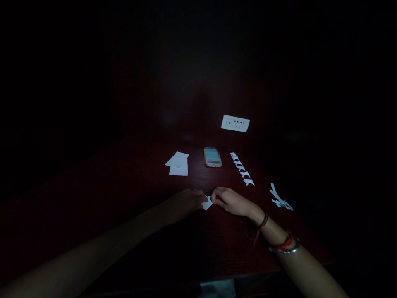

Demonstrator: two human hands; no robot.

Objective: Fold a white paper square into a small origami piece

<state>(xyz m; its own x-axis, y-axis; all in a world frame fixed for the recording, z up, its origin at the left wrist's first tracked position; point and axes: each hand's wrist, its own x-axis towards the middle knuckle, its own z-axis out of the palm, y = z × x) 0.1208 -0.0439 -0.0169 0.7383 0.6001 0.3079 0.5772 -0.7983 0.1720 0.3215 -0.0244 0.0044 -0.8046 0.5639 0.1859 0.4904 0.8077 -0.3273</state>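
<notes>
A small folded piece of white paper (pixel 206 204) lies at the middle of the dark red table, between my two hands. My left hand (pixel 189 201), with a ring on one finger, has its fingers closed on the paper's left side. From the right, my right hand (pixel 228 200) pinches the paper's edge with curled fingers. Red cords and a silver bangle circle the right wrist and forearm. Beyond the left hand lie a few overlapping white paper sheets (pixel 179 164). A row of small folded paper pieces (pixel 242 169) runs beyond the right hand.
A phone (pixel 212 157) with a lit, blurred screen rests at the back middle of the table (pixel 130 178). Thin paper strips (pixel 281 201) lie in a loose pile at the right. A white socket panel (pixel 235 123) is on the wall behind. The surroundings are very dark.
</notes>
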